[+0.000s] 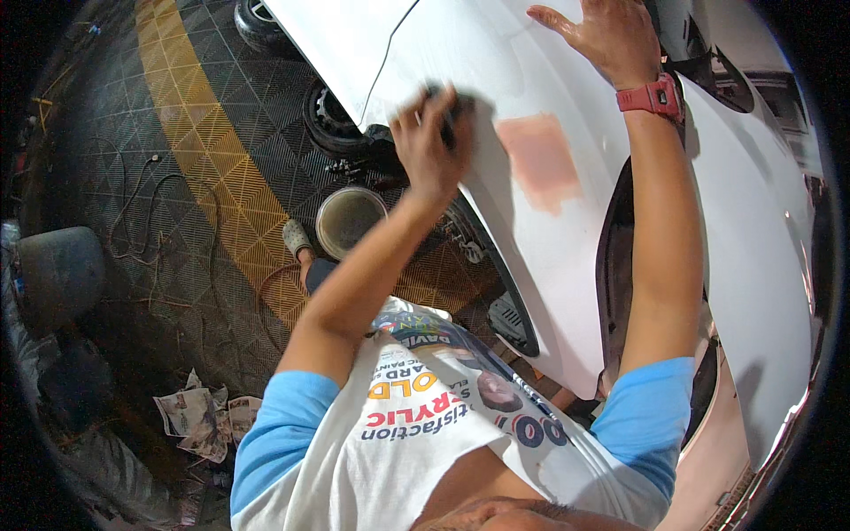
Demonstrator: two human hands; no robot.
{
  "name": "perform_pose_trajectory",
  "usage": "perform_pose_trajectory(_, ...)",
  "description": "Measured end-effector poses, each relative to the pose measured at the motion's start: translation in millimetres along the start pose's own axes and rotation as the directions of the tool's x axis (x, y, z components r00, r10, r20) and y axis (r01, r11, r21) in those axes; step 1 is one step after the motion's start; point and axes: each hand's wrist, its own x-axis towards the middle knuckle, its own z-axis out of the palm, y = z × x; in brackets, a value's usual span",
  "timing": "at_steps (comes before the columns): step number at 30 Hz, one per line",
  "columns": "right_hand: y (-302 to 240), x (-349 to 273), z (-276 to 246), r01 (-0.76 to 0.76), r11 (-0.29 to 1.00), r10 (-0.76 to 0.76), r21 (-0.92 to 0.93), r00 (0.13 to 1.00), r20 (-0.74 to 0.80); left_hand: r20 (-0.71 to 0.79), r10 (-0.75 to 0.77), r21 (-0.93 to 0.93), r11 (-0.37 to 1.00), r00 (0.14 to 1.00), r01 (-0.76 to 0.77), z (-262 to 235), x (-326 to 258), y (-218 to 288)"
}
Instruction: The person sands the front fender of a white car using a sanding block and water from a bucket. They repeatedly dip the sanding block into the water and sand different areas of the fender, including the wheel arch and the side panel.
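At upper centre, the left hand (434,157) is holding a blurred dark object (462,111) seemingly against the white car panel (553,283), fingers bent and parted, probably spreading pressure; at upper right, the right hand (613,40) is resting flat, perhaps bracing, thumb splayed, though whether its cropped fingers are spread I cannot tell. Between them, a matte, squarish pinkish patch (540,161) is interrupting the smooth, glossy curve.

A bucket (320,228) stands on the floor (115,115), left of the car panel (553,283); newspaper (188,412) lies lower left. Over the panel, the left hand (434,146) is left of the patch (538,161), the right hand (611,40) above it.
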Motion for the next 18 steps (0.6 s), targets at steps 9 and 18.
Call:
perform_pose_trajectory(9,0,-8,2,-0.056,0.998,0.056,0.004,0.998,0.012,0.033,-0.264,-0.052,0.963,0.964,0.266,-8,24,-24)
perform_pose_trajectory(18,7,-14,9,-0.022,1.0,0.022,-0.015,1.0,0.018,0.216,-0.063,-0.096,0.992,0.974,0.085,-42,-51,15)
